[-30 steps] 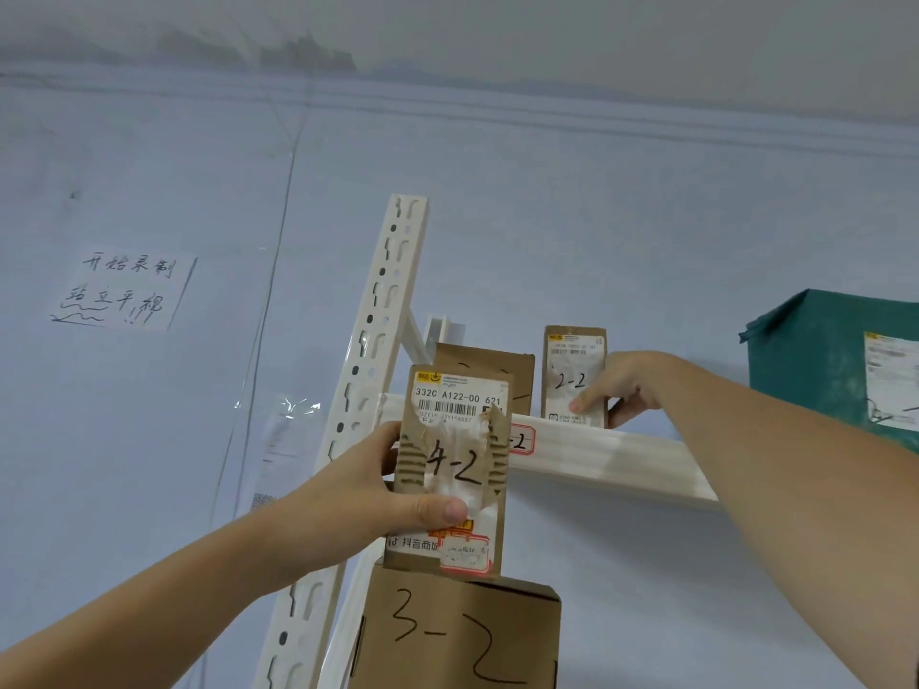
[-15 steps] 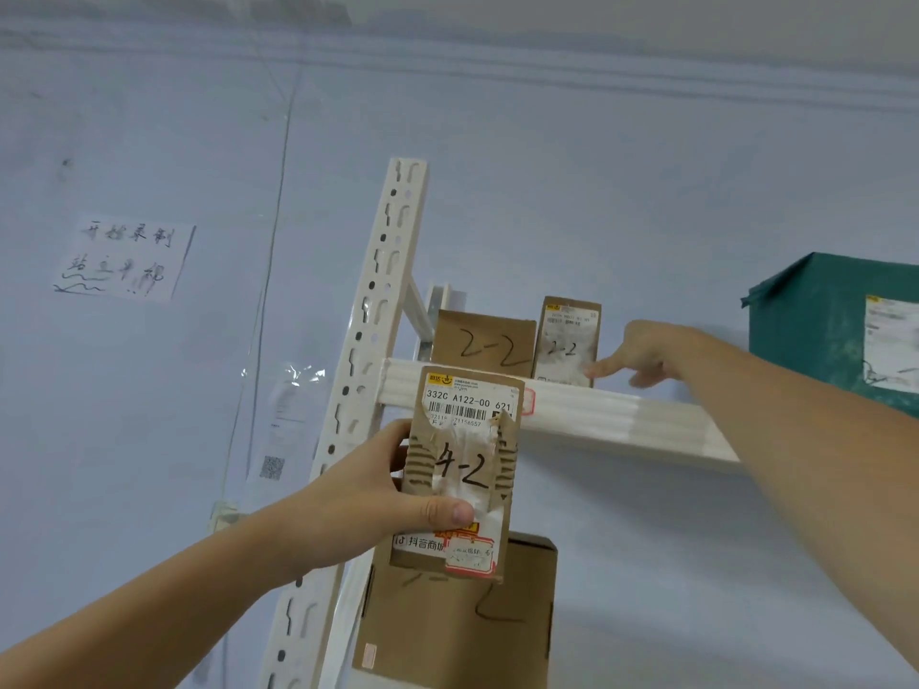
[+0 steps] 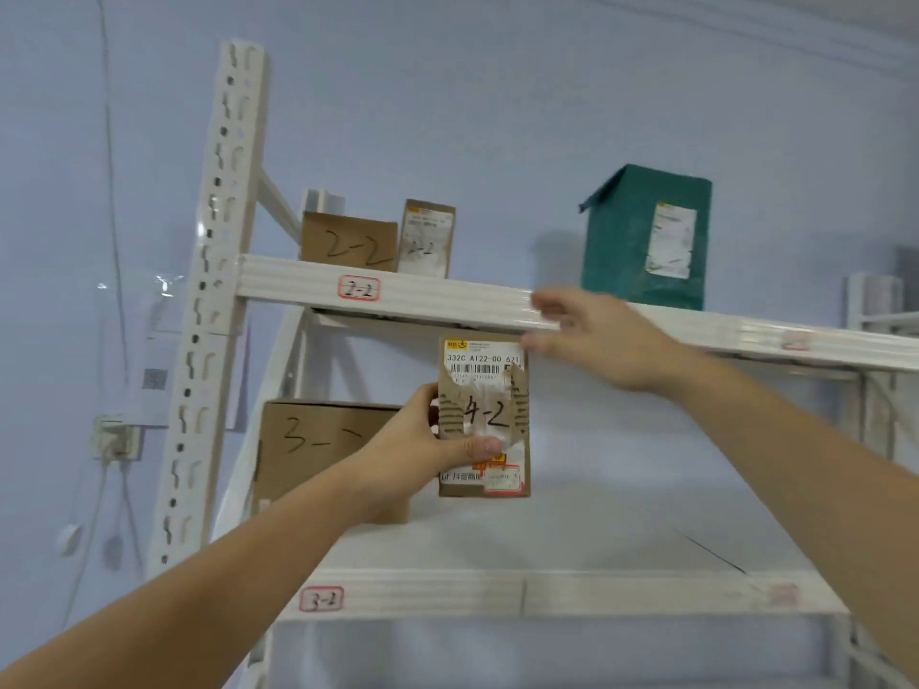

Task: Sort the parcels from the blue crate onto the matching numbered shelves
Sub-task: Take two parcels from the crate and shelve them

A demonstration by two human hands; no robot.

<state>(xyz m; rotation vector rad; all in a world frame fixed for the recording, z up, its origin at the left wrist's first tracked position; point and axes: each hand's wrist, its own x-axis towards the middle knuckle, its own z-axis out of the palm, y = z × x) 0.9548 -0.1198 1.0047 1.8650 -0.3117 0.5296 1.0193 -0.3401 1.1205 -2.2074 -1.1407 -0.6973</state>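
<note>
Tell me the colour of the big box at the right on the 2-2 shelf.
Dark green, with a white label; the green box shows in the head view.

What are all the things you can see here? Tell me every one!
Rack: one, white, labels 2-2 and 3-2.
Boxes marked 2-2: two, brown, wide one and narrow one, top shelf left.
Green box: one, top shelf right.
Box marked 3-: one, brown, lower shelf left.
Parcel marked 4-2: one, brown, held up.
Wall socket: one, left wall.
Left hand: grips the parcel.
Right hand: open, blurred, before the top shelf edge.
</note>
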